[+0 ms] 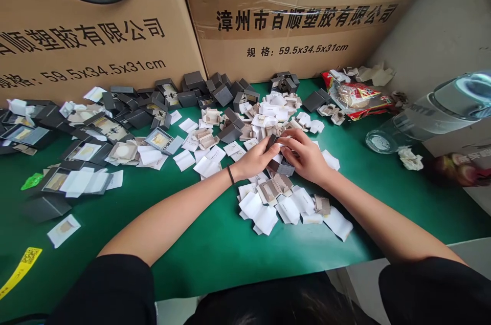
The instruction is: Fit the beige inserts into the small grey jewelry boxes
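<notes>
My left hand (pixel 256 157) and my right hand (pixel 305 153) meet over the middle of the green table (pixel 199 248). Together they grip a small dark grey box (pixel 273 142), fingers curled round it. A second dark grey box (pixel 282 167) lies just under my hands. Beige box inserts (pixel 273 188) and white paper slips (pixel 261 212) lie in front of my wrists. A black band circles my left wrist.
Several dark grey boxes (pixel 192 87) and white slips are scattered across the back and left. Two big cardboard cartons (pixel 291 13) stand behind. A clear bottle (pixel 429 112) lies at the right beside a red snack packet (pixel 355 97). A yellow tag (pixel 21 266) lies at the front left.
</notes>
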`<state>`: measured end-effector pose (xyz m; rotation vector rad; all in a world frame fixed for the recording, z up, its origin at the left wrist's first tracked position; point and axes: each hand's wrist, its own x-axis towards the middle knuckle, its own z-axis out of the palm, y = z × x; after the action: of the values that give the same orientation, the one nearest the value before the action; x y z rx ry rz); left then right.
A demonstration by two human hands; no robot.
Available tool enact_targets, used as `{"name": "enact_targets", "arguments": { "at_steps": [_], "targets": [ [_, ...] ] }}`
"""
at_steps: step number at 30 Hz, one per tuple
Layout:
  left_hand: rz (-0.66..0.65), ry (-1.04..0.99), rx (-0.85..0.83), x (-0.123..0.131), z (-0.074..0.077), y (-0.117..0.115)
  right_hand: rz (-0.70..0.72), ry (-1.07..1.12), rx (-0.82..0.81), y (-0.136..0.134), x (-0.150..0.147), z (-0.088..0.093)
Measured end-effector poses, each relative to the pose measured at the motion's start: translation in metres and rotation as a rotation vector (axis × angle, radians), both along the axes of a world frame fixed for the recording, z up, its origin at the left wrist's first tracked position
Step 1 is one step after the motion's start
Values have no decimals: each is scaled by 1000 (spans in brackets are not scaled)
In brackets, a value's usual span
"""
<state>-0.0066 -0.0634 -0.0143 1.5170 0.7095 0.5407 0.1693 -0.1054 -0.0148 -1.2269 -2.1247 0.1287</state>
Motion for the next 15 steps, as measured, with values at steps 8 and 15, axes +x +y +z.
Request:
{"name": "enact_targets", "arguments": {
  "at_steps": [8, 15],
  "targets": [
    [-12, -28, -78, 1, -1, -2, -4, -4, 7, 1, 1, -3],
    [-9, -27, -67, 1, -3, -1, -3, -11, 11, 0, 2, -3]
  ]
}}
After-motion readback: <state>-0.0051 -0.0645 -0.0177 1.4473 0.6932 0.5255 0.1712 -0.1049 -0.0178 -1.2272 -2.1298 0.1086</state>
